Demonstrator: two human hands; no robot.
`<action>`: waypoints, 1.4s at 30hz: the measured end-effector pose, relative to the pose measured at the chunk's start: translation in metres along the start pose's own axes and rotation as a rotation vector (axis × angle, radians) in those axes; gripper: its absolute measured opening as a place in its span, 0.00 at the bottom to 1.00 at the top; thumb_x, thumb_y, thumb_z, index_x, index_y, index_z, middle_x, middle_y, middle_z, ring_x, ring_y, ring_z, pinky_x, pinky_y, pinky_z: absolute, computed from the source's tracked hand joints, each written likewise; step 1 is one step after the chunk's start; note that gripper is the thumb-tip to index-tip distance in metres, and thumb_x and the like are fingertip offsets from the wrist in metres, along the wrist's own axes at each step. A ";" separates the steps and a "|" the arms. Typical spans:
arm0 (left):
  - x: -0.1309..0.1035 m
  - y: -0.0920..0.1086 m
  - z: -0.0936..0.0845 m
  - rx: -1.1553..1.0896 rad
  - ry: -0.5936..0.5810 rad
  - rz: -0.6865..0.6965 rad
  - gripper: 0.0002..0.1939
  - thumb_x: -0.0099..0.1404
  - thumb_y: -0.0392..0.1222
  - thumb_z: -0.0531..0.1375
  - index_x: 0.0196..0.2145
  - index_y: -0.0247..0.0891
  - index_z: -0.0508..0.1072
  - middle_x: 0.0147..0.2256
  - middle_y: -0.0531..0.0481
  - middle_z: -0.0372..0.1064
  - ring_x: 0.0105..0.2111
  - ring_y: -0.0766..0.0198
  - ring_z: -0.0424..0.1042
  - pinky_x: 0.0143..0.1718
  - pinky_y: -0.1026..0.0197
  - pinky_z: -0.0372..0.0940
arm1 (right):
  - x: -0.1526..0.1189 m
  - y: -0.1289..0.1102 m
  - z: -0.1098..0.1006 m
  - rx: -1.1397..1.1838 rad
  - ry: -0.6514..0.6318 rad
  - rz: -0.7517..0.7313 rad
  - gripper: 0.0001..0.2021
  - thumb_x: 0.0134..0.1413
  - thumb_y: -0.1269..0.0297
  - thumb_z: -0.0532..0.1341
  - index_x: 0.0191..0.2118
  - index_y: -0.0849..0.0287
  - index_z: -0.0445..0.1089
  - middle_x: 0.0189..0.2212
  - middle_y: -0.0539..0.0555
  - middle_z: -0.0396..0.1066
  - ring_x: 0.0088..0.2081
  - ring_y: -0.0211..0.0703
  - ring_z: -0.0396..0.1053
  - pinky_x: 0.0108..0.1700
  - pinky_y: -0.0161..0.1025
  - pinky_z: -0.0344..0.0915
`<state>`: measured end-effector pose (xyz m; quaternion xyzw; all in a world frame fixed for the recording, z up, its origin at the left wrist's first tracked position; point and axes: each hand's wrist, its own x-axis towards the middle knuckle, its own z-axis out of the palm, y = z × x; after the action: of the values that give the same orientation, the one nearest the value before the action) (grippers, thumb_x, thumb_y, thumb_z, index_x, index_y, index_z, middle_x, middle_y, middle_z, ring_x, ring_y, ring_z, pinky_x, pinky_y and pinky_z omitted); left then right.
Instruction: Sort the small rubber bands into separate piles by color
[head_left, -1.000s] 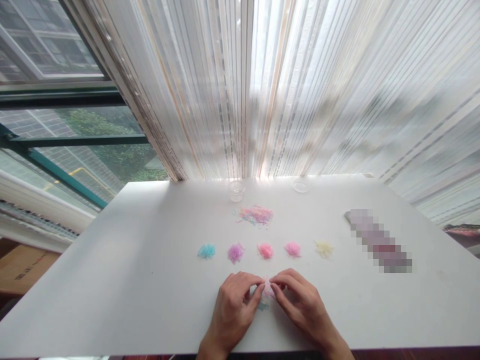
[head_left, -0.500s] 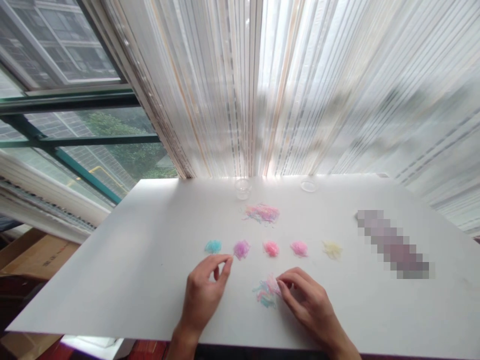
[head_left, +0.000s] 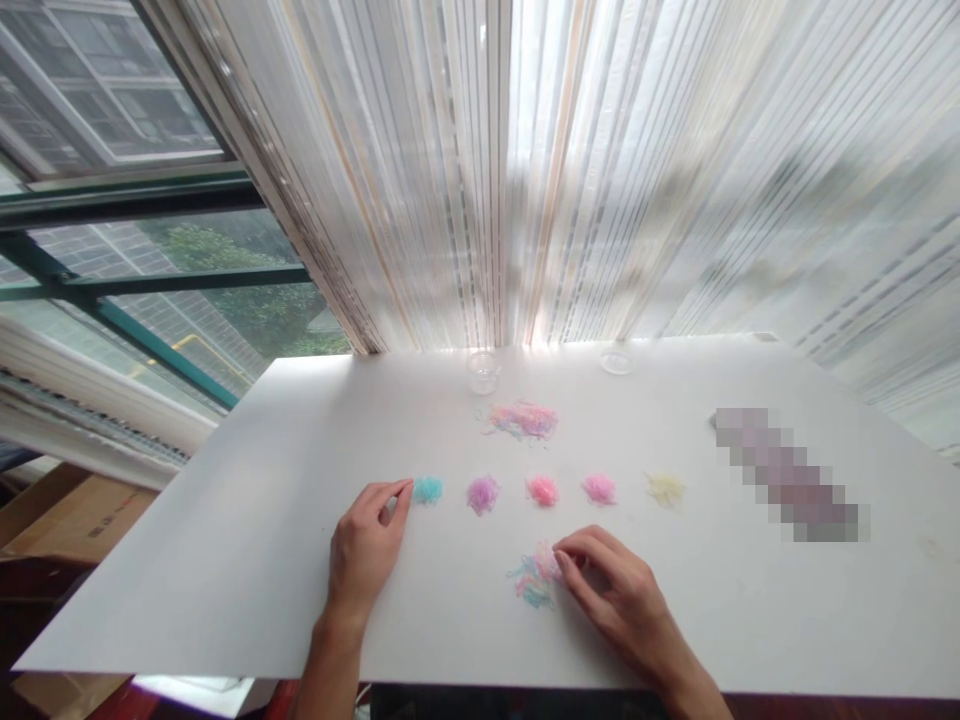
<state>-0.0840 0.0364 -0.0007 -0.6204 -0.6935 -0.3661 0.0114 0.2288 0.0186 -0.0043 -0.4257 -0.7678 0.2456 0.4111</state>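
My left hand point(head_left: 370, 540) is closed in a pinch, its fingertips against the left edge of a blue pile point(head_left: 428, 489) of what look like small rubber bands. Whatever sits between those fingertips is too small to make out. My right hand point(head_left: 616, 582), thumb and forefinger also pinched, touches the right side of a loose mixed-colour pile point(head_left: 534, 582) of the same bands. Its fingertips hide what they grip. Rightward from the blue pile, in one row, lie a purple pile point(head_left: 482, 494), a red-pink pile point(head_left: 542, 491), a pink pile point(head_left: 599, 489) and a pale yellow pile point(head_left: 666, 490).
Farther back lies a larger mixed pile point(head_left: 523, 421). Behind it stand a clear round tub point(head_left: 484, 374) and a clear lid point(head_left: 616, 363). A blurred-out long object point(head_left: 787, 475) rests on the white table point(head_left: 225, 560) at right. Curtains point(head_left: 450, 180) hang along the back edge.
My left hand has moved left, from in front of the purple pile to the left edge of the blue pile. My right hand stays at the near mixed pile.
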 end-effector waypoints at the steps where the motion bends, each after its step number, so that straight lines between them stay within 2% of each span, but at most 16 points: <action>1: -0.001 -0.001 0.000 0.000 -0.008 0.001 0.17 0.71 0.52 0.57 0.39 0.41 0.82 0.36 0.50 0.79 0.24 0.65 0.70 0.30 0.62 0.66 | 0.000 0.000 0.000 -0.001 -0.001 0.002 0.06 0.69 0.69 0.58 0.39 0.54 0.71 0.32 0.51 0.72 0.32 0.40 0.71 0.36 0.36 0.68; 10: -0.002 -0.003 0.000 -0.003 -0.005 0.019 0.19 0.74 0.53 0.54 0.38 0.41 0.82 0.37 0.49 0.80 0.26 0.64 0.73 0.32 0.62 0.69 | 0.002 -0.001 0.000 -0.012 0.004 0.017 0.07 0.70 0.69 0.57 0.39 0.54 0.71 0.32 0.51 0.72 0.32 0.40 0.71 0.35 0.36 0.68; 14: -0.001 -0.005 -0.002 -0.027 0.042 0.034 0.19 0.75 0.52 0.54 0.40 0.39 0.81 0.36 0.48 0.80 0.23 0.65 0.72 0.30 0.62 0.69 | 0.001 0.000 0.000 -0.013 0.018 0.009 0.06 0.70 0.68 0.58 0.40 0.54 0.71 0.32 0.51 0.72 0.32 0.40 0.71 0.35 0.35 0.69; 17: -0.004 0.005 -0.006 -0.056 0.098 0.063 0.18 0.75 0.51 0.55 0.40 0.38 0.80 0.35 0.48 0.78 0.23 0.65 0.71 0.30 0.62 0.70 | 0.001 0.002 0.001 -0.014 0.032 0.003 0.06 0.69 0.69 0.58 0.41 0.54 0.71 0.33 0.51 0.72 0.33 0.40 0.71 0.36 0.36 0.69; 19: -0.011 0.021 -0.006 -0.099 0.103 0.105 0.14 0.74 0.49 0.57 0.41 0.39 0.79 0.36 0.48 0.78 0.24 0.65 0.71 0.30 0.63 0.70 | 0.001 0.003 0.001 -0.014 0.054 0.002 0.07 0.69 0.70 0.57 0.43 0.54 0.71 0.33 0.52 0.73 0.33 0.41 0.72 0.36 0.36 0.70; 20: -0.017 0.032 -0.005 -0.138 0.091 0.137 0.12 0.74 0.47 0.57 0.42 0.39 0.79 0.36 0.49 0.77 0.24 0.66 0.70 0.30 0.63 0.70 | 0.002 0.003 0.001 -0.014 0.065 0.000 0.07 0.68 0.71 0.57 0.44 0.54 0.71 0.34 0.52 0.73 0.34 0.41 0.72 0.37 0.36 0.70; 23: -0.035 0.064 0.004 -0.288 -0.082 0.278 0.08 0.74 0.39 0.57 0.44 0.41 0.77 0.36 0.50 0.77 0.27 0.65 0.72 0.32 0.64 0.71 | 0.003 0.003 0.001 -0.016 0.079 -0.012 0.10 0.67 0.74 0.56 0.46 0.53 0.71 0.35 0.52 0.73 0.35 0.42 0.72 0.37 0.36 0.70; 26: -0.048 0.083 0.016 -0.332 -0.233 0.425 0.08 0.71 0.36 0.59 0.44 0.41 0.77 0.36 0.47 0.77 0.35 0.59 0.75 0.37 0.59 0.72 | 0.004 0.000 -0.002 -0.019 0.042 -0.026 0.10 0.65 0.74 0.57 0.45 0.54 0.71 0.35 0.52 0.72 0.37 0.43 0.72 0.39 0.38 0.71; 28: -0.053 0.085 0.020 -0.292 -0.300 0.454 0.11 0.67 0.33 0.59 0.46 0.42 0.77 0.38 0.46 0.76 0.37 0.56 0.75 0.38 0.56 0.71 | 0.004 -0.003 -0.003 -0.020 -0.004 -0.043 0.09 0.65 0.74 0.57 0.43 0.54 0.71 0.34 0.53 0.71 0.37 0.44 0.71 0.40 0.39 0.71; 33: -0.056 0.078 0.018 -0.235 -0.395 0.415 0.20 0.58 0.27 0.58 0.47 0.42 0.74 0.40 0.45 0.74 0.40 0.53 0.73 0.41 0.52 0.68 | 0.004 -0.006 -0.001 -0.085 -0.075 -0.096 0.06 0.59 0.72 0.64 0.41 0.55 0.70 0.34 0.53 0.70 0.37 0.47 0.69 0.38 0.43 0.69; 36: -0.056 0.081 0.018 -0.221 -0.400 0.392 0.18 0.57 0.26 0.58 0.43 0.42 0.73 0.39 0.46 0.73 0.40 0.54 0.72 0.42 0.52 0.66 | 0.004 -0.006 0.001 -0.129 -0.081 -0.100 0.08 0.57 0.74 0.64 0.41 0.55 0.69 0.35 0.54 0.70 0.38 0.47 0.67 0.38 0.44 0.69; 42: -0.056 0.087 0.022 -0.198 -0.348 0.369 0.08 0.63 0.29 0.60 0.36 0.41 0.73 0.35 0.49 0.72 0.36 0.56 0.71 0.39 0.54 0.63 | 0.003 -0.005 0.004 -0.168 -0.092 -0.084 0.09 0.58 0.77 0.61 0.39 0.55 0.67 0.33 0.53 0.69 0.37 0.47 0.66 0.38 0.44 0.66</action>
<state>0.0142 -0.0029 0.0003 -0.7878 -0.5213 -0.3117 -0.1021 0.2231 0.0183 -0.0019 -0.4144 -0.8209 0.1819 0.3483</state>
